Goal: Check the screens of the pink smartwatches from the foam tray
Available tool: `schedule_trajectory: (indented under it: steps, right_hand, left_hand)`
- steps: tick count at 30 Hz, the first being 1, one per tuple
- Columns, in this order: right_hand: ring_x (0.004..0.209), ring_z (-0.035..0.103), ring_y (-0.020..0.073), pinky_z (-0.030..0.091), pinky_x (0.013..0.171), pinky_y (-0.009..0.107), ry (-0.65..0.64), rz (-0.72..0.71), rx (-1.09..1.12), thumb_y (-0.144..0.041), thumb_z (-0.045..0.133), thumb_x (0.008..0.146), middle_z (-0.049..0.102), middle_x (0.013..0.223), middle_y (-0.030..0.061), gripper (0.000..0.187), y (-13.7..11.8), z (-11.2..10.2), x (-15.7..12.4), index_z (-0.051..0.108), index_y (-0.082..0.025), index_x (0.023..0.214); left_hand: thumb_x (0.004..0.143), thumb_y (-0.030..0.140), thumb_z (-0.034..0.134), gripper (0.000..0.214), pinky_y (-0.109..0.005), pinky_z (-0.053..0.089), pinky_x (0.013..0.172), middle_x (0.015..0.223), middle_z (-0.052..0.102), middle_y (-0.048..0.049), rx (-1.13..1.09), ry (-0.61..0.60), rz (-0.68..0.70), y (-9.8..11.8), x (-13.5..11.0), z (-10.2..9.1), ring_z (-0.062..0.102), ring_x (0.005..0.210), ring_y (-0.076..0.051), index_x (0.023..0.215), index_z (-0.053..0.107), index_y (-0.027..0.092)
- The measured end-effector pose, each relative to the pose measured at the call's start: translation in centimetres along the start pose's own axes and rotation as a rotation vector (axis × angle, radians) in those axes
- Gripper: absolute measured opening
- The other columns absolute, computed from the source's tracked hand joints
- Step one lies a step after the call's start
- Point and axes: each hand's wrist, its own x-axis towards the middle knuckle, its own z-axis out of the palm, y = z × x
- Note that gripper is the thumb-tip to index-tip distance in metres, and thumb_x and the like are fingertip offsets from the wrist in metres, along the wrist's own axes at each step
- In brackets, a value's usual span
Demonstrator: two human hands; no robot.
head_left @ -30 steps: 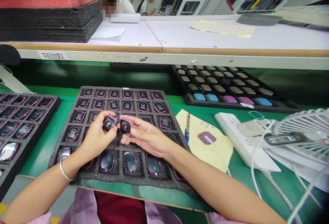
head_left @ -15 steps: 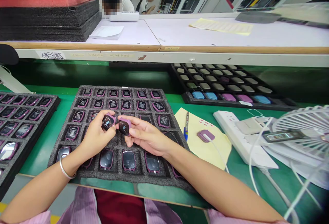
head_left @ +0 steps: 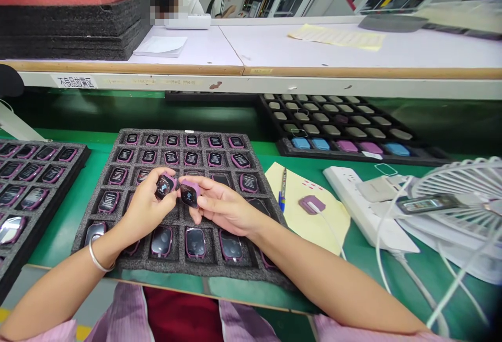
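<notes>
My left hand (head_left: 147, 206) is closed around a purple smartwatch case (head_left: 165, 185) with a lit screen. Between the fingers of my right hand (head_left: 225, 206) is a second purple smartwatch case (head_left: 190, 194), its screen lit too. Both watches are held side by side, close together, above a grey foam tray (head_left: 178, 269). Purple watch cases sit in the tray's pockets; those in the far rows show white text, while a near-row watch (head_left: 195, 242) has a dark screen. My hands and forearms hide several pockets.
Another foam tray of watches (head_left: 29, 172) lies at left. To the right are yellow paper (head_left: 290, 195) with a pen (head_left: 282, 190), a purple cabled piece (head_left: 312, 204), a power strip (head_left: 364, 216) and a white fan (head_left: 466, 201). A shelf (head_left: 251, 83) spans the back, above a black tray (head_left: 333, 151).
My hands hold the same two watches in almost the same pose. The whole view has shifted very slightly; a person behind the shelf has moved their head a little.
</notes>
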Motion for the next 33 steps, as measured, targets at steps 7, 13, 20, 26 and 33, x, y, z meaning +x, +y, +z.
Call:
schedule_trajectory:
  steps: [7,13,20,26,33]
  right_hand:
    - [0.069,0.065,0.0102,0.053,0.072,0.028,-0.008,0.009,-0.006,-0.034,0.087,0.083,0.068,0.106,0.0019,0.054,0.01,0.02,-0.09,0.062,-0.023,0.129]
    - [0.067,0.066,0.0102,0.053,0.069,0.027,-0.008,-0.007,-0.013,-0.034,0.087,0.082,0.069,0.108,0.0025,0.052,-0.08,0.27,-0.19,0.064,-0.023,0.127]
    - [0.068,0.068,0.0095,0.052,0.070,0.025,-0.015,-0.034,-0.008,-0.034,0.086,0.083,0.067,0.111,0.0011,0.046,-0.18,0.29,-0.17,0.067,-0.026,0.125]
    - [0.070,0.064,0.0107,0.053,0.074,0.030,0.003,-0.036,-0.040,-0.035,0.084,0.085,0.067,0.115,0.0044,0.050,-0.18,0.20,-0.36,0.064,-0.024,0.130]
    - [0.068,0.065,0.0105,0.053,0.071,0.029,0.000,-0.038,-0.055,-0.036,0.085,0.084,0.067,0.112,0.0030,0.050,-0.24,0.32,-0.33,0.063,-0.025,0.128]
  left_hand:
    - [0.079,0.028,0.060,0.036,-0.031,0.051,0.079,0.096,0.066,-0.0029,-0.032,0.001,0.011,0.10,-0.13,0.01,0.064,0.086,-0.018,0.114,0.058,0.018]
    - [0.078,0.025,0.060,0.035,-0.030,0.050,0.077,0.093,0.064,-0.0020,-0.045,-0.002,-0.005,0.20,-0.30,-0.01,0.065,0.084,-0.018,0.113,0.057,0.019]
    - [0.077,0.023,0.059,0.034,-0.027,0.048,0.073,0.088,0.062,-0.0007,-0.056,-0.002,0.019,0.73,-0.33,0.02,0.061,0.079,-0.015,0.110,0.058,0.018]
    - [0.077,0.025,0.060,0.036,-0.027,0.047,0.072,0.088,0.061,-0.0006,-0.061,-0.001,0.018,0.70,-0.29,-0.07,0.060,0.080,-0.015,0.112,0.058,0.018]
    - [0.077,0.023,0.059,0.034,-0.027,0.049,0.073,0.091,0.065,-0.0012,-0.057,-0.028,0.025,0.84,-0.30,-0.10,0.063,0.080,-0.015,0.111,0.057,0.019]
